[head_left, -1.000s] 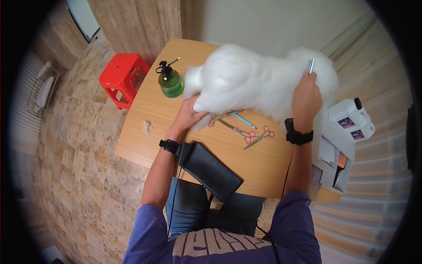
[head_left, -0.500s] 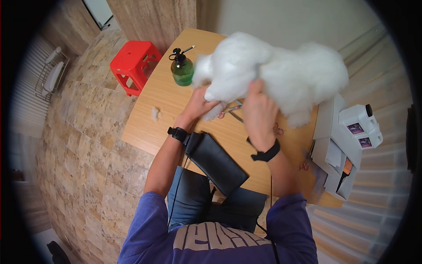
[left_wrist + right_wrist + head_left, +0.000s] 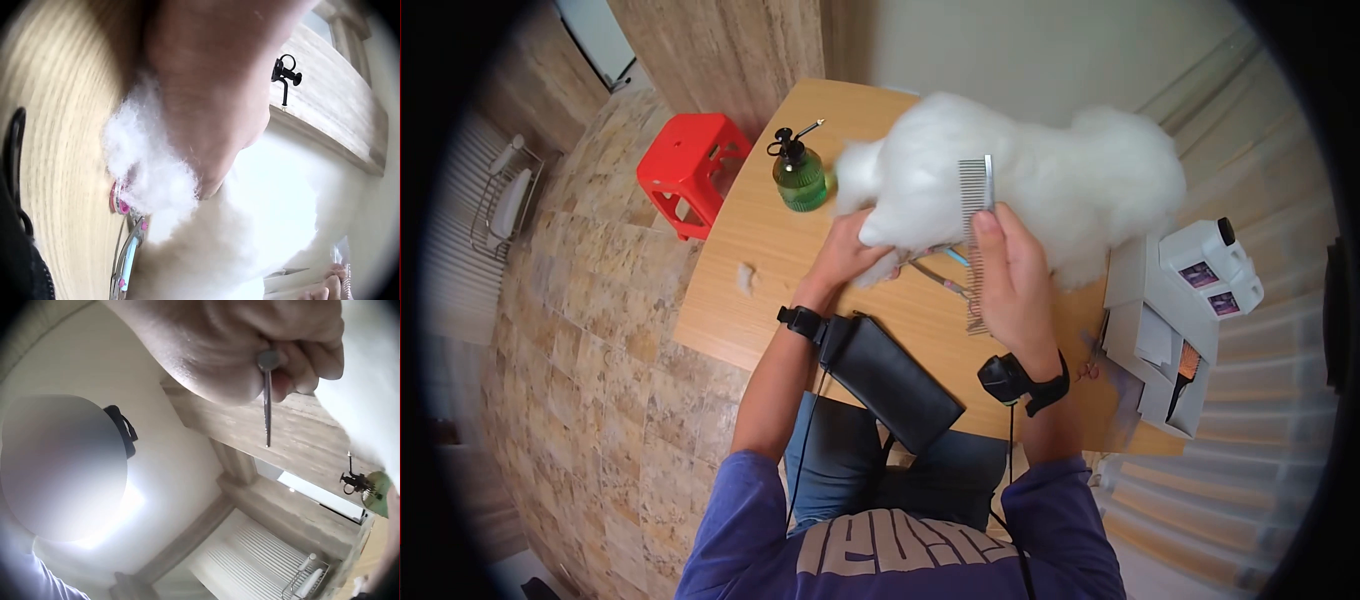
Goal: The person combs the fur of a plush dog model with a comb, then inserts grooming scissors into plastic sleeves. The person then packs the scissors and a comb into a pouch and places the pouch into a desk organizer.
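On the bench (image 3: 720, 315), the animal figure (image 3: 1045, 170) is resting at one o'clock; the bottle (image 3: 802, 183) is standing at ten.

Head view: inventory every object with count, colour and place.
table: 1, light brown, centre
fluffy figure: 1, white, across table's far side
comb: 1, silver, before the fluffy figure
spray bottle: 1, green and black, table's left
scissors: count unclear, pink-handled, partly hidden on table
pen-like tool: 1, light blue, beside scissors
fluff tuft: 1, white, table's left
pouch: 1, black, table's near edge
jugs: apparently 2, white, right end
box: 1, white, right end
brush: 1, orange and black, in the box
stool: 1, red, left of table
rack: 1, pale, far left
wrist straps: 2, black, one per wrist
shirt: 1, purple, bottom
left hand: 1, bare, gripping fluffy figure's left end
right hand: 1, bare, holding comb
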The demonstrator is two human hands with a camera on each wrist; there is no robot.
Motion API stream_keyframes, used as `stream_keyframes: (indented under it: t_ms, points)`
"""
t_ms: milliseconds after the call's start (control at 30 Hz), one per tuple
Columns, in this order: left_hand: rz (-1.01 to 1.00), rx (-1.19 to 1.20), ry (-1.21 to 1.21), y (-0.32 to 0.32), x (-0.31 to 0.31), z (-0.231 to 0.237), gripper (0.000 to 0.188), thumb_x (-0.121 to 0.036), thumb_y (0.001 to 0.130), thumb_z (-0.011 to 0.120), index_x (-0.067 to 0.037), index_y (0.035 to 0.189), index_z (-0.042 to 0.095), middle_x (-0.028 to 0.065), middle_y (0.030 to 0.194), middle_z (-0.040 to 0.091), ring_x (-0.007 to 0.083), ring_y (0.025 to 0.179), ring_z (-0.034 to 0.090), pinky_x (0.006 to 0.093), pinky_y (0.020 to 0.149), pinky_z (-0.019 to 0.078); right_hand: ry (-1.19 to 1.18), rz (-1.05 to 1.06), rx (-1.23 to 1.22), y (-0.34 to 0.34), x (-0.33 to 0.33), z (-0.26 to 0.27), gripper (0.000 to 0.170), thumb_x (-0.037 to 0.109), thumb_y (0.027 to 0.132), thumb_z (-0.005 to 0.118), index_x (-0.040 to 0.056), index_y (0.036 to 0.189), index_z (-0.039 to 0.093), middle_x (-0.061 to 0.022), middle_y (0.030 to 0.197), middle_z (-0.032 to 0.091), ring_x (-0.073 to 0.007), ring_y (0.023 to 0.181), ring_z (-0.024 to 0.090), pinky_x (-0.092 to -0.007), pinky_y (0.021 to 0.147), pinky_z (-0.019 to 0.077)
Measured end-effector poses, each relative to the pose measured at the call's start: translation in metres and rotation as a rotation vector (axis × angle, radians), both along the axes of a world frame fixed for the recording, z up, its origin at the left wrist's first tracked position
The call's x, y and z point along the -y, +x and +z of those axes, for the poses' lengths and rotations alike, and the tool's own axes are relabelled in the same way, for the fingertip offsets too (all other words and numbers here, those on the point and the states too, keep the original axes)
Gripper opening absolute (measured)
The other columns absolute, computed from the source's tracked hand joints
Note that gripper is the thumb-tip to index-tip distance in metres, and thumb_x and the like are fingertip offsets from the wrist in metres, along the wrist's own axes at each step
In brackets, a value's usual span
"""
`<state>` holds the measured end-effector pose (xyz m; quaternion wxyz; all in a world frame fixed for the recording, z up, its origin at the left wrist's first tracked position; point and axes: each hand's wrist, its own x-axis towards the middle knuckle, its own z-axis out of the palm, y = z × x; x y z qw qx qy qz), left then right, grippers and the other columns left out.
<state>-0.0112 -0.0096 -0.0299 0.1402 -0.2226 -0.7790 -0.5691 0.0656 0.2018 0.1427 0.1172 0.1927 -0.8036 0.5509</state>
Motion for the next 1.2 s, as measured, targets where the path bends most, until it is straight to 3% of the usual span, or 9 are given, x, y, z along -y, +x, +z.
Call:
stream_keyframes:
  t_ms: [133,233,300,400,600,967,1067,1133,1200]
  points:
    - [0.024,-0.007,-0.034,0.003,0.0,0.003,0.031,-0.018,0.083,0.076,-0.001,0.108,0.07,0.0206,0.098,0.074,0.039,0.093,0.072,0.0403,0.082,0.0568,-0.058,-0.04,0.135,0.006,-0.007,0.02,0.032,0.025,0.111,0.046,0.0001,0.091,0.049,-0.0103,0.064,0.044,-0.0137,0.058,0.039,-0.0337,0.056,0.0389]
    - [0.003,-0.045,-0.052,0.003,-0.001,0.008,0.033,-0.018,0.081,0.076,0.0,0.108,0.07,0.0209,0.099,0.073,0.0392,0.094,0.072,0.041,0.083,0.0568,0.149,-0.203,-0.131,-0.016,-0.027,0.019,0.033,0.028,0.111,0.046,0.0009,0.092,0.051,-0.0121,0.062,0.053,-0.0208,0.053,0.051,-0.0392,0.054,0.0423]
    - [0.021,-0.043,-0.047,0.002,-0.001,0.008,0.033,-0.016,0.08,0.077,0.001,0.108,0.07,0.0209,0.1,0.073,0.0397,0.094,0.072,0.0417,0.083,0.0567,0.433,-0.726,-0.32,-0.042,-0.049,0.012,0.031,0.028,0.109,0.047,0.0038,0.093,0.055,-0.0156,0.063,0.063,-0.0329,0.057,0.065,-0.046,0.053,0.047]
    - [0.03,-0.031,-0.064,0.001,0.0,0.003,0.034,-0.01,0.077,0.077,0.002,0.108,0.07,0.0203,0.1,0.074,0.0339,0.092,0.074,0.0388,0.083,0.0564,0.831,-1.096,-0.261,-0.077,-0.096,0.002,0.027,0.029,0.108,0.047,0.0075,0.096,0.058,-0.0186,0.068,0.068,-0.0405,0.065,0.069,-0.0511,0.053,0.0503]
    - [0.009,-0.035,-0.099,-0.002,0.003,-0.003,0.035,-0.01,0.076,0.079,0.002,0.107,0.069,0.023,0.102,0.073,0.0392,0.094,0.072,0.0411,0.084,0.0561,1.012,-0.92,-0.342,-0.092,-0.074,-0.025,0.024,0.024,0.107,0.048,0.0056,0.095,0.057,-0.0151,0.061,0.066,-0.0365,0.057,0.068,-0.0465,0.049,0.0517]
    - [0.036,-0.014,-0.115,-0.002,0.003,-0.003,0.031,-0.01,0.077,0.076,0.002,0.104,0.07,0.0224,0.093,0.072,0.0394,0.088,0.072,0.0412,0.079,0.0562,0.926,-0.627,-0.359,-0.066,-0.037,-0.035,0.007,0.008,0.095,0.057,0.002,0.098,0.054,-0.0133,0.055,0.061,-0.0338,0.05,0.065,-0.0413,0.047,0.0517]
    - [0.063,-0.035,-0.145,-0.002,0.003,-0.006,0.029,-0.009,0.08,0.075,0.002,0.106,0.071,0.0175,0.095,0.076,0.0281,0.087,0.075,0.0368,0.08,0.0566,0.87,-0.471,-0.36,-0.045,-0.002,-0.044,0.013,0.006,0.088,0.059,0.0008,0.097,0.053,-0.0151,0.056,0.063,-0.0358,0.052,0.067,-0.0433,0.049,0.0533]
    - [0.043,0.003,-0.121,-0.003,0.006,-0.012,0.031,-0.01,0.078,0.076,0.002,0.106,0.069,0.0219,0.095,0.073,0.0391,0.087,0.072,0.0409,0.079,0.0562,0.803,-0.41,-0.325,-0.033,0.016,-0.056,0.013,0.006,0.087,0.06,0.0006,0.097,0.052,-0.0159,0.057,0.063,-0.0367,0.052,0.067,-0.0446,0.049,0.0536]
    - [0.056,-0.065,-0.062,0.001,-0.006,0.0,0.031,-0.011,0.078,0.076,0.002,0.105,0.069,0.0216,0.095,0.073,0.0387,0.087,0.072,0.0406,0.079,0.0561,0.635,0.027,-0.372,-0.026,0.029,-0.082,0.018,0.019,0.103,0.055,0.004,0.094,0.053,-0.0171,0.055,0.06,-0.0382,0.052,0.065,-0.0493,0.047,0.049]
